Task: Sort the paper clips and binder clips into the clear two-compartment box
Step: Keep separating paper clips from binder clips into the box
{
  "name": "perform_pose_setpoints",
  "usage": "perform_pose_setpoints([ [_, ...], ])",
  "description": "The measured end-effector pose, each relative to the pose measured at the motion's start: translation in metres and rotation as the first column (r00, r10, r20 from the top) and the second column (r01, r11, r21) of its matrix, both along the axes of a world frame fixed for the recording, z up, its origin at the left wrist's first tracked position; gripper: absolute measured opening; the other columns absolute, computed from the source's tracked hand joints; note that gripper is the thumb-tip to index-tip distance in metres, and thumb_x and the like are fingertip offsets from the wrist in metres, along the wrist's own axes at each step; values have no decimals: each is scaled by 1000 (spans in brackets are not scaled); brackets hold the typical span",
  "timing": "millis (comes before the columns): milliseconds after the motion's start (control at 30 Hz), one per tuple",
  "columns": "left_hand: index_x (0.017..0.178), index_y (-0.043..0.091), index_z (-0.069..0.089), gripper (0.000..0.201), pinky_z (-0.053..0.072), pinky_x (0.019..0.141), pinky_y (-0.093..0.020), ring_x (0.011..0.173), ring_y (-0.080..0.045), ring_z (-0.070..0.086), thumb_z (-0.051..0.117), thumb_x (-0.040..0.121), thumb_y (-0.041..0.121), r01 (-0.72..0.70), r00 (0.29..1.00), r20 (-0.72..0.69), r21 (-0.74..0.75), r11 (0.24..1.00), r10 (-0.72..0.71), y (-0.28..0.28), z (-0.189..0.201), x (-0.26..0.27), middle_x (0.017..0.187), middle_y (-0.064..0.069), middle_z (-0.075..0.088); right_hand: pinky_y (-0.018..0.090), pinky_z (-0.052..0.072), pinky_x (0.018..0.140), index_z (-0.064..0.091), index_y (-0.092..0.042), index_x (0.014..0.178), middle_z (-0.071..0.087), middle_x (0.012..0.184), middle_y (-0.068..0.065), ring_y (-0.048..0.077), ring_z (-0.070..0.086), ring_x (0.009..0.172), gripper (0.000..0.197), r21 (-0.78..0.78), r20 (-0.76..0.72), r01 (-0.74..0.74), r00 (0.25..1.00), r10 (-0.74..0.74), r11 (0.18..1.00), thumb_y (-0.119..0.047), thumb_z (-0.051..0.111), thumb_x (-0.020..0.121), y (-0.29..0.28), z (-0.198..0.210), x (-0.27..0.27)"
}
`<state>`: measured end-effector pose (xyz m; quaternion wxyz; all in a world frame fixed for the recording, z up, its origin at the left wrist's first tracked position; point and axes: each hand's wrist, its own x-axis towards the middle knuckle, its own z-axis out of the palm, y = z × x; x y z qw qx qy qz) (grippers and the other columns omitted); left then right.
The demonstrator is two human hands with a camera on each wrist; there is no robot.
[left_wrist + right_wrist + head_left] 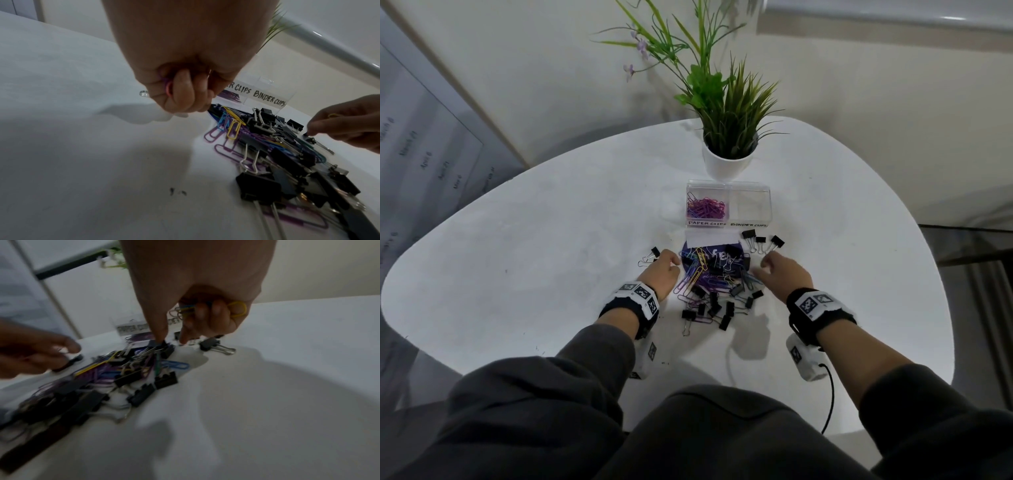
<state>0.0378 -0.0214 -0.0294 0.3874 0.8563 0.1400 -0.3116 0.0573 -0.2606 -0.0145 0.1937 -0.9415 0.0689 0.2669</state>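
Note:
A mixed pile of coloured paper clips (697, 270) and black binder clips (714, 305) lies mid-table, partly on a purple card. Behind it stands the clear two-compartment box (728, 205); its left half, labelled PAPER CLIPS, holds purple clips, and its right half, labelled BINDER CLIPS, looks empty. My left hand (662, 269) sits at the pile's left edge, its fingers curled round pink-purple paper clips (167, 84). My right hand (779, 270) is at the pile's right edge, with yellow and blue paper clips (236, 309) curled into its palm while thumb and forefinger (159, 335) reach down onto the pile.
A potted green plant (727, 137) stands just behind the box. Three binder clips (760, 240) lie right of the card and one (652, 255) beside my left hand. A white paper strip (710, 238) lies before the box. The round white table (551, 240) ends close on every side.

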Motion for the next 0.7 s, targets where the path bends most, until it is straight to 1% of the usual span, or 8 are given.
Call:
perform_pose_setpoints([
  [100,100,10,42,29,35,70,-29,63,-17,46,30,101,36,51,999,-7,53,997,-51,-3,5,1,72,-1,48,33,46,81,54,-11,111,64,109,8,27,62,100,39,-83,-100,-132,987,124,988,-43,56,88,15,-7,-1],
  [167,105,2,47,40,40,77,-35,81,-25,54,23,103,34,19,1000,7,6,1000,-19,-3,5,2,84,-11,56,34,47,80,53,-8,109,65,110,12,29,61,101,30,-121,-119,-163,982,149,979,-32,53,91,20,-9,1],
  [267,98,8,44,23,34,58,-24,63,-17,42,23,103,16,-80,997,8,-100,992,82,-3,3,0,74,-2,45,31,44,76,55,-9,104,65,104,12,29,61,98,21,-99,-152,-185,974,168,978,-25,50,93,23,-7,3],
  [333,104,9,45,21,26,47,-15,53,-10,31,24,101,7,-113,994,-16,-120,986,112,-2,3,-1,67,4,36,31,46,72,52,-14,91,60,89,8,25,59,82,13,-32,-146,-159,977,153,987,-27,51,93,21,-6,5],
  [433,122,-2,47,31,26,47,-18,52,-11,31,25,99,1,-164,986,-67,-145,976,156,-1,-2,-1,65,4,36,26,39,62,47,-14,74,54,80,8,23,52,74,21,116,-111,-53,992,66,992,-24,53,92,14,-7,8],
  [567,130,-2,41,38,29,45,-18,52,-11,34,23,97,-3,-234,971,-96,-218,948,217,-3,-4,2,68,0,41,17,36,47,57,-5,100,57,74,8,18,49,59,17,292,-70,158,987,-143,943,-5,43,91,5,-1,11],
  [633,133,6,38,42,29,40,-16,52,-11,35,22,96,-5,-271,962,-100,-238,933,254,-4,-3,3,70,-2,44,21,36,49,51,-10,118,54,66,3,12,47,54,31,305,-90,213,977,-195,928,-4,37,91,0,-2,12],
  [700,129,6,42,39,29,42,-17,51,-12,35,24,96,-3,-269,963,-70,-198,943,260,-3,-4,4,77,-6,47,25,38,50,45,-15,119,56,69,7,16,48,53,33,306,-105,217,975,-194,927,-2,35,90,-2,-4,11],
])
